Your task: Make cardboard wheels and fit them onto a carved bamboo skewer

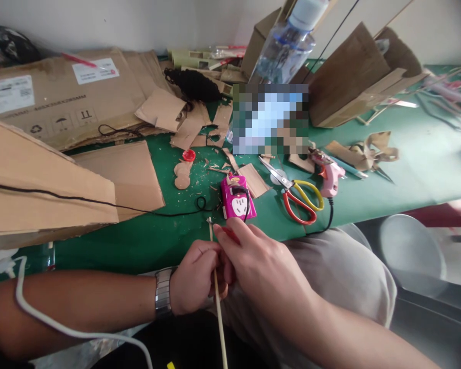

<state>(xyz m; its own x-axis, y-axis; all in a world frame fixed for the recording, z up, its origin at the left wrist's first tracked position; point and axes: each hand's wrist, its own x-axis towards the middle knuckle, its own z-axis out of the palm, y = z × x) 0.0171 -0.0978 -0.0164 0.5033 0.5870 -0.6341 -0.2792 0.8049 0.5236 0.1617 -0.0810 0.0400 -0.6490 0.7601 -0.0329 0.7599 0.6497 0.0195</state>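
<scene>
My left hand (197, 274), with a metal watch on its wrist, is closed around a thin wooden stick (219, 320). The stick runs from the table's edge down toward my lap, and its far tip looks rough and whitish. Pressed against the left hand, my right hand (259, 256) has its fingers curled over a red object (231, 236). Most of that object is hidden, so its kind cannot be made out. Just beyond both hands lies a pink power socket (238, 199) with a black plug in it.
Scissors (297, 197) with red and yellow handles lie right of the socket, beside a pink glue gun (330, 177). Cardboard pieces (159, 108) and scraps litter the green table (192, 246). A large plastic bottle (282, 51) stands behind. A black cord (80, 196) crosses at left.
</scene>
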